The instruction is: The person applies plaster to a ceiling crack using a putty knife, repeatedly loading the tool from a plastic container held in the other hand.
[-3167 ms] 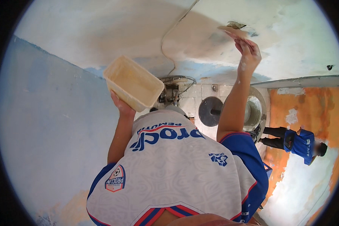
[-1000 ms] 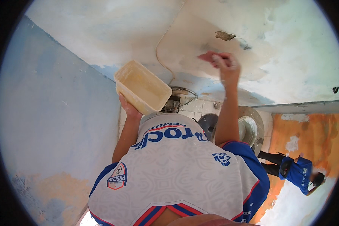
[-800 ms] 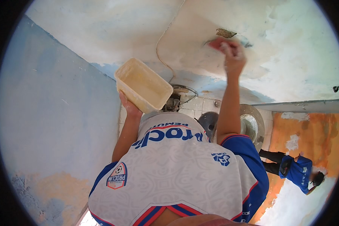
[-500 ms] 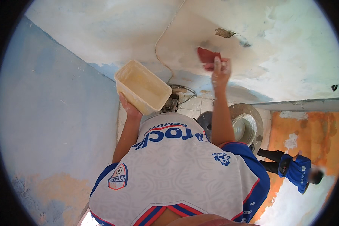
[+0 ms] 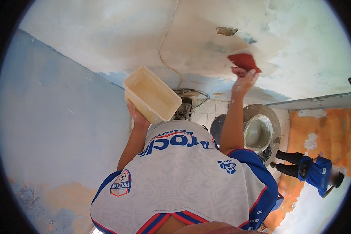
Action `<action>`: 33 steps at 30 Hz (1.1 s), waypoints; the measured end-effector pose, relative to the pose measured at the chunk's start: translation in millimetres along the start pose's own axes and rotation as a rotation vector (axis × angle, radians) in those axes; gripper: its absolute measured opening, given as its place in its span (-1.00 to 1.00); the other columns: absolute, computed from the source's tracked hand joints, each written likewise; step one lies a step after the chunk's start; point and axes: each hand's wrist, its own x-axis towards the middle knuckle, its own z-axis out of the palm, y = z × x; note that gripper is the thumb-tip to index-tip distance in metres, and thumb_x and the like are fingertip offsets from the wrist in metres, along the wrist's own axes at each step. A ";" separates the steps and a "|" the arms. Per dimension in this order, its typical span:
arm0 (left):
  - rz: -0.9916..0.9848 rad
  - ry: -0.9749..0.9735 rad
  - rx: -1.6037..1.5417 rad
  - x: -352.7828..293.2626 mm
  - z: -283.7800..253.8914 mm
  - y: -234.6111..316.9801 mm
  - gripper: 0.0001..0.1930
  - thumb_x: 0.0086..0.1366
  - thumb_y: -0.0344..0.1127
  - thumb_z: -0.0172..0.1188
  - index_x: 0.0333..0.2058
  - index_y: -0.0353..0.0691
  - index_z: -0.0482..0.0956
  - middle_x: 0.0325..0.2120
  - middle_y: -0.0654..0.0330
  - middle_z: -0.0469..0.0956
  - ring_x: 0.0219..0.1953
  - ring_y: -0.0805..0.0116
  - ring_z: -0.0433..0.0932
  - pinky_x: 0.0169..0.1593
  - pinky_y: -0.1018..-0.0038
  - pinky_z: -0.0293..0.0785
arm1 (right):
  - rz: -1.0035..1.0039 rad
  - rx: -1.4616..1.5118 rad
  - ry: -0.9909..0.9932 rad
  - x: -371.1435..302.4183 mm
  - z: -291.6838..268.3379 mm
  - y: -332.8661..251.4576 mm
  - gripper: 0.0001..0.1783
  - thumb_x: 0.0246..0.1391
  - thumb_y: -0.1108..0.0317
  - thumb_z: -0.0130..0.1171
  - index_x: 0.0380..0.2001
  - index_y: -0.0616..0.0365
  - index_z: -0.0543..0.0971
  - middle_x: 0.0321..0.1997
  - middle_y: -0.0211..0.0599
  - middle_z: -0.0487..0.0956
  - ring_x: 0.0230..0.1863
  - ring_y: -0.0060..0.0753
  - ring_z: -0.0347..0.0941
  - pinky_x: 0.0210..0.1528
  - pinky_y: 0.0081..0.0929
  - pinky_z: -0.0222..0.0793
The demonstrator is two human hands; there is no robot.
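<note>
My left hand (image 5: 138, 116) grips a cream rectangular plastic tub (image 5: 138, 104) by its side, its open top facing me. Pale smears coat the inside of the tub. In my right hand (image 5: 244, 82) is a red flat putty spreader (image 5: 243, 61), its blade at the patchy white wall (image 5: 300, 54) in front of me. Fingers and thumb close around the spreader's near edge. Pale specks dot my right wrist. Smoothed beige and bluish patches show on the wall around the blade.
A ragged hole (image 5: 227, 31) breaks the wall above the spreader. A thin cable (image 5: 160, 50) runs down it to dark coiled wires (image 5: 195, 93). Below my right arm stand a pale-smeared bucket (image 5: 257, 134) and a dark round object (image 5: 217, 126). Another person (image 5: 316, 171) in blue stands at right.
My right hand has moved right and slightly down along the wall with the spreader. The tub sits slightly lower and further right in view, as the whole view has shifted a little.
</note>
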 end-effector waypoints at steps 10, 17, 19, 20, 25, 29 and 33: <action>-0.095 -0.006 -0.008 -0.5 -8.3 -0.6 -0.25 0.43 0.35 -0.24 0.39 -0.03 0.14 0.31 0.14 0.31 0.31 0.11 0.33 0.33 0.16 0.33 | -0.021 -0.049 0.051 5.5 25.9 43.8 -0.64 0.46 0.11 -0.09 0.00 0.19 0.20 -0.30 0.03 0.61 -0.40 -0.20 0.66 -0.32 -0.34 0.66; -0.100 -0.019 0.008 11.3 -19.4 4.8 -0.25 0.43 0.35 -0.27 0.39 -0.03 0.14 0.31 0.14 0.30 0.30 0.11 0.33 0.31 0.16 0.35 | 0.096 -0.177 -0.149 -45.3 52.6 28.6 -0.58 0.44 0.12 -0.06 0.10 0.26 0.29 -0.49 -0.13 0.61 -0.52 -0.34 0.61 -0.42 -0.49 0.57; -0.128 -0.023 -0.018 17.3 -16.7 10.1 -0.28 0.45 0.33 -0.27 0.37 -0.02 0.17 0.29 0.14 0.33 0.29 0.11 0.35 0.29 0.16 0.37 | 0.102 -0.186 -0.207 -36.0 79.6 36.1 -0.57 0.44 0.12 -0.05 0.10 0.27 0.31 -0.49 -0.16 0.61 -0.52 -0.35 0.62 -0.42 -0.49 0.57; -0.148 -0.029 -0.041 19.7 -15.4 13.1 -0.31 0.46 0.30 -0.26 0.36 -0.02 0.19 0.26 0.15 0.35 0.27 0.12 0.38 0.28 0.16 0.39 | 0.059 -0.168 -0.118 -26.0 81.6 37.8 -0.61 0.44 0.13 -0.04 0.06 0.25 0.33 -0.46 -0.17 0.61 -0.52 -0.35 0.62 -0.42 -0.49 0.57; -0.119 -0.017 -0.020 32.9 -17.0 29.5 -0.26 0.44 0.34 -0.28 0.39 -0.03 0.14 0.31 0.13 0.30 0.30 0.09 0.33 0.31 0.17 0.35 | -0.052 -0.208 0.159 12.9 -7.4 5.8 -0.63 0.46 0.12 -0.14 0.03 0.24 0.24 -0.33 -0.09 0.63 -0.43 -0.23 0.65 -0.35 -0.38 0.64; -0.164 -0.038 -0.038 43.1 -26.4 30.1 -0.26 0.44 0.34 -0.26 0.38 -0.02 0.15 0.31 0.13 0.30 0.30 0.10 0.34 0.31 0.17 0.35 | -0.043 -0.213 -0.051 -32.4 28.6 7.7 -0.69 0.47 0.18 -0.15 -0.02 0.25 0.31 -0.34 -0.08 0.64 -0.42 -0.33 0.62 -0.33 -0.44 0.59; -0.214 -0.127 -0.061 60.7 -19.8 31.5 -0.27 0.44 0.34 -0.26 0.38 -0.02 0.16 0.30 0.12 0.31 0.30 0.11 0.34 0.31 0.17 0.36 | 0.007 -0.145 -0.078 -32.2 83.9 46.5 -0.68 0.47 0.18 -0.13 -0.01 0.25 0.31 -0.31 -0.09 0.62 -0.39 -0.31 0.64 -0.28 -0.40 0.60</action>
